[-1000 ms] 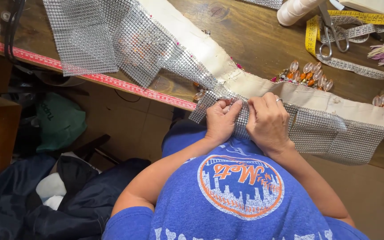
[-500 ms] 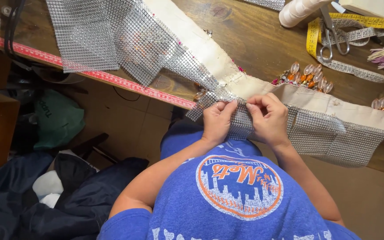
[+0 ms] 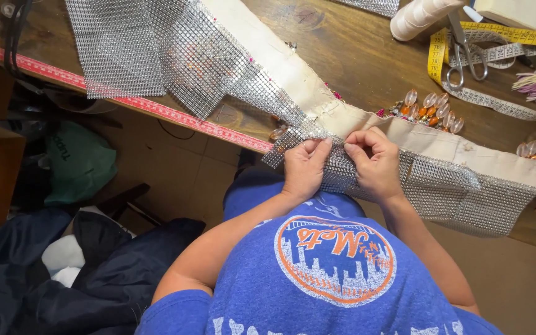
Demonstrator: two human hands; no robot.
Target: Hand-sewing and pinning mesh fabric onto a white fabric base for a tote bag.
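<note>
Now both hands sit closer together vs a sec ago: left hand [image 3: 304, 169] and right hand [image 3: 376, 162] nearly knuckle to knuckle, fingertips pinched tight on the silver rhinestone mesh strip [image 3: 442, 195] where it laps the cream fabric band [image 3: 442, 146]. The work spot looks to have crept along the seam. Mesh hangs over the dark wooden table's [image 3: 355, 56] near edge, glittery, a bit puckered by the fingers. Amber teardrop beads [image 3: 432, 107] lie just beyond.

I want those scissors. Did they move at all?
No. The scissors lie across the yellow tape measure on the table, same as before.
</note>
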